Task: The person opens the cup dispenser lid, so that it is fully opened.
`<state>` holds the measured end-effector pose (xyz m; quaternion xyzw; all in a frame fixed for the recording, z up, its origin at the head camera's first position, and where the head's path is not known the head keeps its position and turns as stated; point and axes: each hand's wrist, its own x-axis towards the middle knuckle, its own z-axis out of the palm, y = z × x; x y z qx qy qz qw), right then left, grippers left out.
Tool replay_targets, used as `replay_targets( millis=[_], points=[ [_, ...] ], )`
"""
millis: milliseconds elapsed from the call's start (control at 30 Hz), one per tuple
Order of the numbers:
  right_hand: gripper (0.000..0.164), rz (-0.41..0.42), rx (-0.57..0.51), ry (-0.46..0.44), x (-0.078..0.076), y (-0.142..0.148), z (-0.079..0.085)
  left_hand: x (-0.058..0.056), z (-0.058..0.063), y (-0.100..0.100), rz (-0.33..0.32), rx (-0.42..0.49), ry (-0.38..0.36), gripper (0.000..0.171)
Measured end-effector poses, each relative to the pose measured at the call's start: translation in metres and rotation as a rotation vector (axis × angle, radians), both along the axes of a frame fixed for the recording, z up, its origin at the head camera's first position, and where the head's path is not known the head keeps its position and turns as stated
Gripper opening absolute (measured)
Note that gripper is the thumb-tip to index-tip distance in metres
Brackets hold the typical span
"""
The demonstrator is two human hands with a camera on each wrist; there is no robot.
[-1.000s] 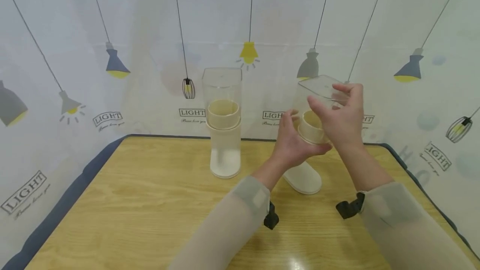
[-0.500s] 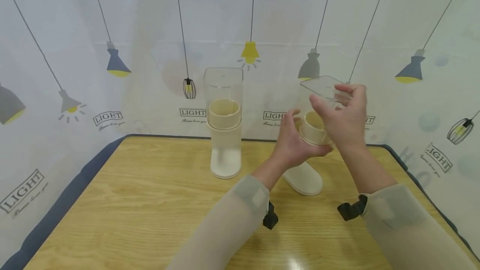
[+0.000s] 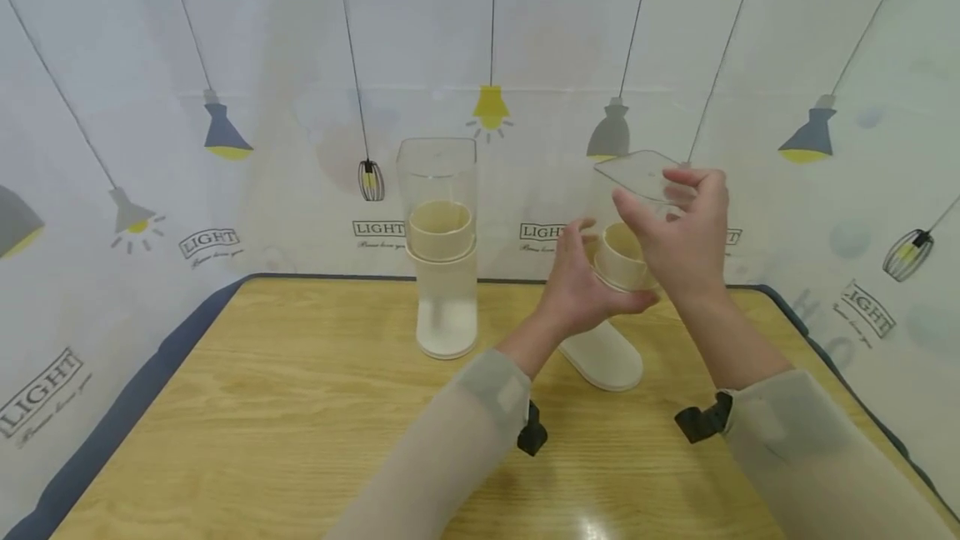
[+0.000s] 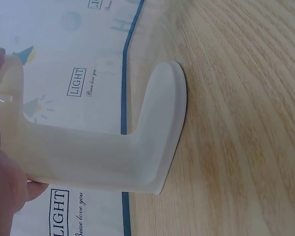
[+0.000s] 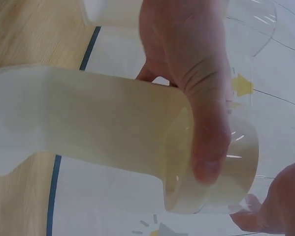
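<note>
In the head view, the cream cup holder [image 3: 602, 357] at the right has a long rounded foot on the table and a ring [image 3: 621, 258] on top. My left hand [image 3: 581, 290] grips that ring, its thumb across the front and its fingers behind. Over the ring stands a nearly invisible clear plastic cover [image 3: 636, 173]. My right hand [image 3: 690, 232] holds this cover near its top between thumb and fingers. In the right wrist view, the left thumb [image 5: 209, 162] presses across the ring, and the right hand [image 5: 285, 196] shows at the right edge.
A second cream holder [image 3: 446, 294], with its own clear cover [image 3: 437, 161], stands upright to the left near the table's back edge. The wooden table [image 3: 262, 407] has a dark blue border. A cloth [image 3: 300, 123] printed with lamps hangs directly behind and at both sides.
The head view has shifted slightly. Both hands keep the same hold on the right holder and its cover, and the left holder stays in place.
</note>
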<state>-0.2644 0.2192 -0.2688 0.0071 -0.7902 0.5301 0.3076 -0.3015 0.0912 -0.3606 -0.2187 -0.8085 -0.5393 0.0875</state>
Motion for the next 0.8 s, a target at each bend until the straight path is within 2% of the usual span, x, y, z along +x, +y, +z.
replay_targets(
  millis=[233,433,633,700,800],
  points=[
    [0.071,-0.015,-0.045,-0.049,0.003,0.0,0.005,-0.001,0.002,0.0,-0.005,-0.007,0.003,0.128],
    [0.073,-0.003,0.012,-0.009,0.003,0.0,0.006,-0.003,0.001,0.0,-0.004,-0.006,-0.008,0.129],
    [0.079,-0.018,-0.008,-0.097,0.005,0.008,0.007,-0.003,0.0,0.002,-0.017,-0.004,0.016,0.131],
    [0.079,-0.007,0.021,-0.077,0.006,0.006,0.006,-0.003,-0.001,0.001,-0.016,-0.01,0.007,0.132],
    [0.079,0.018,0.113,0.011,0.01,-0.002,0.005,-0.002,-0.003,-0.001,-0.02,-0.003,-0.015,0.132]
  ],
)
